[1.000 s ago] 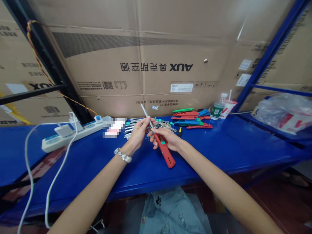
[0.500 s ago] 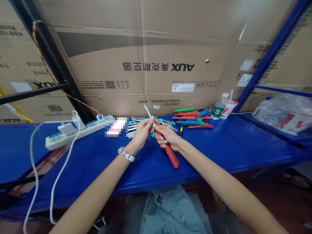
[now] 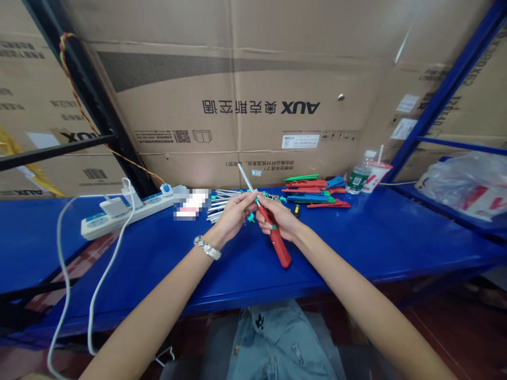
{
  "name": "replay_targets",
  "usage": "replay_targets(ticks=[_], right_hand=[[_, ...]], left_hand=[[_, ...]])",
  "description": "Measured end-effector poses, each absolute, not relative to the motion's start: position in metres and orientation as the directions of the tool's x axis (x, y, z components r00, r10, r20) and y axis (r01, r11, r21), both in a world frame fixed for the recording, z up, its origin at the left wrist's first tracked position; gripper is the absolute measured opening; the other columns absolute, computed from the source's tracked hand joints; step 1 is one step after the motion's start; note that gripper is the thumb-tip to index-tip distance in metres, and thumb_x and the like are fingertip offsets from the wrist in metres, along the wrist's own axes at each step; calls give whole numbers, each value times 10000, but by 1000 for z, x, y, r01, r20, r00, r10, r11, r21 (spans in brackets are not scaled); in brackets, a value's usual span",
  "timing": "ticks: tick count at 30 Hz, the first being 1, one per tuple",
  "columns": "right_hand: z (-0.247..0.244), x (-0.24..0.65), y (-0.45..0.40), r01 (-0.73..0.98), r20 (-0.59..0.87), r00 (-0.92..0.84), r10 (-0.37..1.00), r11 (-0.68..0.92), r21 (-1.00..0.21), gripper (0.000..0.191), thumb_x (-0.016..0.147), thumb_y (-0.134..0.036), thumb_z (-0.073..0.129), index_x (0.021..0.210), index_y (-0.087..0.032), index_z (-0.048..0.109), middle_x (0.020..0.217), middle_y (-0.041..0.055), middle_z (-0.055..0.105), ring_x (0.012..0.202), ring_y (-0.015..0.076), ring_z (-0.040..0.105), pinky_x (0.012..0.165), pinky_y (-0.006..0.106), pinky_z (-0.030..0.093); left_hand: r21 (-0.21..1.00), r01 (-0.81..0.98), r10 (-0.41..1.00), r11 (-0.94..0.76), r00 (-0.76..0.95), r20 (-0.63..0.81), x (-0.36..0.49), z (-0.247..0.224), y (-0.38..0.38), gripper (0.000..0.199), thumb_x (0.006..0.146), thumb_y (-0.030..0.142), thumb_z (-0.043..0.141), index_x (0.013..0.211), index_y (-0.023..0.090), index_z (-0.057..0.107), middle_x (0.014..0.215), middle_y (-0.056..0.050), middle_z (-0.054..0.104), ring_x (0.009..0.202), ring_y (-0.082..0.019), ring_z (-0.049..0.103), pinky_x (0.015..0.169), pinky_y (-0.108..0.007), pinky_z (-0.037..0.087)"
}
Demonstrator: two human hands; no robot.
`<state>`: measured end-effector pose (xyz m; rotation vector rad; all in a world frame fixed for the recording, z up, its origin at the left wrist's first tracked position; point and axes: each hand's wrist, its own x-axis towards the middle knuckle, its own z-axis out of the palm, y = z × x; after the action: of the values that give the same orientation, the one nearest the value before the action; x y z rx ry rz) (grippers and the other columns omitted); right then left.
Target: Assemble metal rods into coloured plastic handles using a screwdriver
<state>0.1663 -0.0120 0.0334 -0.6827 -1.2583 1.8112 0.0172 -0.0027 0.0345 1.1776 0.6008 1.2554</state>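
Note:
My right hand (image 3: 278,217) is wrapped round a red handle (image 3: 280,249) whose lower end points down toward the table's front edge. From its top a silver metal tube (image 3: 246,177) runs up and to the left. My left hand (image 3: 236,212) pinches the tube near its base, close to a small green piece at the joint. The two hands meet there, fingertips almost touching. Behind the left hand several silver tubes (image 3: 216,211) lie in a pile with green pieces. A black and yellow tool (image 3: 296,211) lies just beyond my right hand.
Red, green and blue handles (image 3: 304,184) lie at the back right, beside a bottle (image 3: 357,177) and a cup (image 3: 376,177). A white power strip (image 3: 130,214) with cables is on the left. Cardboard (image 3: 245,79) stands behind the blue table (image 3: 336,264).
The view has shifted slightly. More of the red handle's top and a green piece show between my hands, and the tube now lines up with the handle.

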Motion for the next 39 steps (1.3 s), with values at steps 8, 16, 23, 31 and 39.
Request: replay_targets(ticks=[8,16,23,31,39], right_hand=[[32,160,-16,-288,53,-583,811,-145,-947,434,803,-589,753,794,-180,609,479,-84,524,355,55,379,355,189,368],[30,159,-14,-239,-41,-518,854,-190,-952,408,858,-560,702,759,-192,557,477,-81,503,360,64,396,370,194,386],[30,157,-19,-153,-100,-573,813,-226,-962,374,899,-522,667,769,-183,576,489,-73,505,370,67,402,376,194,391],[28,156,-21,-140,-100,-575,812,-218,-966,369,906,-530,665,790,-190,580,503,-77,501,376,64,401,382,192,387],[28,163,-15,-157,-95,-567,818,-221,-963,360,925,-516,643,783,-197,557,491,-81,495,373,68,404,377,187,387]], left_hand=[[796,-573,970,-193,13,244,13,65,21,210,878,341,782,878,141,718,965,-75,713,868,-157,666,786,-268,539],[655,-756,998,-20,29,64,32,67,41,267,1016,379,573,861,164,604,793,-43,634,704,-132,605,700,-260,541],[486,-807,938,336,333,-96,7,83,26,430,1024,287,374,613,232,261,490,67,237,395,-91,296,428,-213,339],[447,-843,952,299,292,-86,6,84,24,308,937,236,375,673,241,218,524,47,289,443,-122,358,482,-246,425],[500,-824,963,267,253,-97,7,86,29,259,934,184,361,681,224,327,554,28,404,493,-142,480,565,-287,502]])
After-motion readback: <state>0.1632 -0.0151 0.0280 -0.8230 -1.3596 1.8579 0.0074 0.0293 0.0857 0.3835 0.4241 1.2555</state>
